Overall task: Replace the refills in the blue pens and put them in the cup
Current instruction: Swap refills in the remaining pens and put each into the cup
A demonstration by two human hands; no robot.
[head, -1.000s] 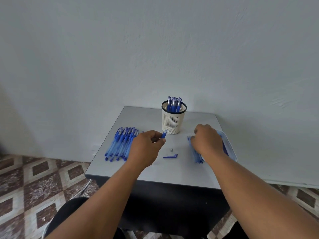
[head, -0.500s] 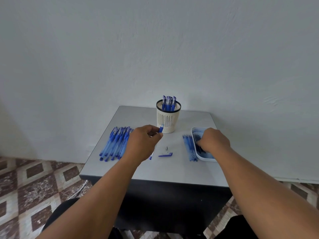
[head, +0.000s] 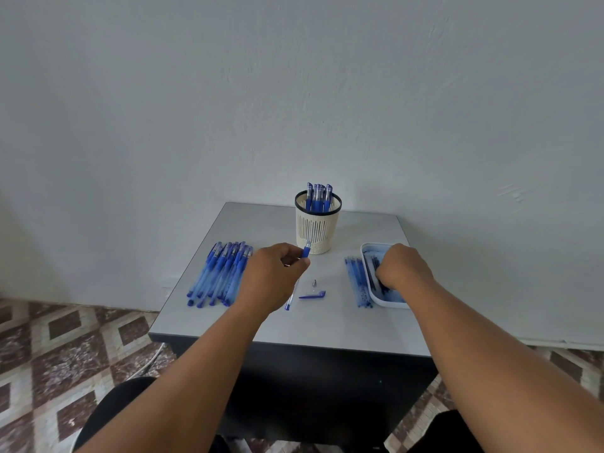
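Blue pen barrel [head: 306,250], frame centre, pinched in left hand [head: 273,276], stripped for refilling. Right hand [head: 403,268], fingers curled into tray [head: 366,253]; grip contents indiscernible, presumably fetching refill. Cup [head: 316,232] behind on counter [head: 327,325].

A cup [head: 317,228] holding pens [head: 318,197] stands near the table's [head: 327,325] rear edge. A row of pens [head: 219,274] lies toward the left edge, a tray [head: 369,256] at the right edge, loose refills [head: 358,286] just left of it. A pen cap [head: 312,294] and tip [head: 314,283] lie mid-table.
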